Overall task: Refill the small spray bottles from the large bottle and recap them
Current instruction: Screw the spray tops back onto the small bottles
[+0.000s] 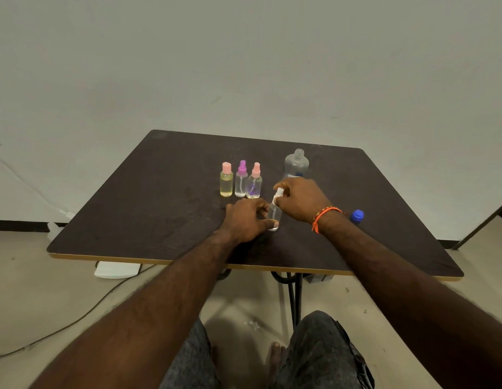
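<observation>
Left hand [245, 220] grips the clear spray bottle [274, 213]; right hand [300, 199] apparently pinches its half-hidden white cap [278, 193].

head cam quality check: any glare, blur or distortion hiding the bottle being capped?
Head view: dim, even light with no hard glare; the dark table shows only faint sheen. Wide-angle warp bows the table's edges. The clear spray bottle has low contrast against the tabletop and is partly hidden by the left hand and right hand. The large bottle looks soft but readable.
</observation>
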`<state>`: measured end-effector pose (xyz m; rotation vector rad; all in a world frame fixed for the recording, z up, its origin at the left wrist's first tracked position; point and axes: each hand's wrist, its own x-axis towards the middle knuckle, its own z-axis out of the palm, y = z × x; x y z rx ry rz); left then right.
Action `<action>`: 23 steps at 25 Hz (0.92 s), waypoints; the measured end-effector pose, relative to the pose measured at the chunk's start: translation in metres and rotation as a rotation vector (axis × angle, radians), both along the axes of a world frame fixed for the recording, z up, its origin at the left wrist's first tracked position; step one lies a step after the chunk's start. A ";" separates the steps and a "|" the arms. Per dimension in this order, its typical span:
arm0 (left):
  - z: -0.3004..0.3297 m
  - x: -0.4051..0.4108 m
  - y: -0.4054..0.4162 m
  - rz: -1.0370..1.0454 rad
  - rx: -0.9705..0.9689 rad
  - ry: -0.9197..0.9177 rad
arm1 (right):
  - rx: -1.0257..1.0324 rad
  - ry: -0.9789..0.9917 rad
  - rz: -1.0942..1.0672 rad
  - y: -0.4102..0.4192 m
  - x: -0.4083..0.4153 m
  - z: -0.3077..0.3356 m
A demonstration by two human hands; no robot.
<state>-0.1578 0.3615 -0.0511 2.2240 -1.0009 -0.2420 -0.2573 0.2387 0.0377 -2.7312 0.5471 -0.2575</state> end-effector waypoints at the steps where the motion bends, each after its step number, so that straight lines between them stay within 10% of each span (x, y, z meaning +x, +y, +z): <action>1: 0.000 0.000 0.000 -0.002 -0.001 0.003 | 0.004 0.004 -0.006 0.001 0.001 -0.001; 23: -0.004 0.000 0.002 0.008 -0.019 -0.038 | 0.214 -0.019 0.042 -0.006 -0.005 -0.011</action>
